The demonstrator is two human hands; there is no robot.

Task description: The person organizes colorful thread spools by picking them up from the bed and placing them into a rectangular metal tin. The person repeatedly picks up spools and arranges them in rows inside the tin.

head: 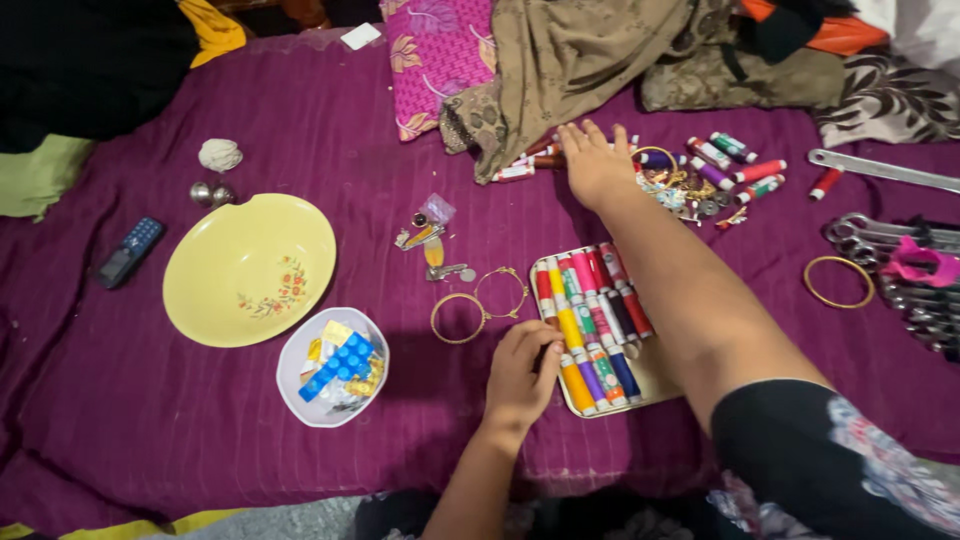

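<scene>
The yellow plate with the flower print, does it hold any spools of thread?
No. The yellow plate lies bare on the purple cloth, while the spools sit in the tray beside the left hand.

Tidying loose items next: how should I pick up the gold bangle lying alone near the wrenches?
Pinch the gold bangle at its near-left rim, coming from above. It lies flat on the purple cloth, and the wrenches crowd its right side, so that arc looks freest.
</scene>
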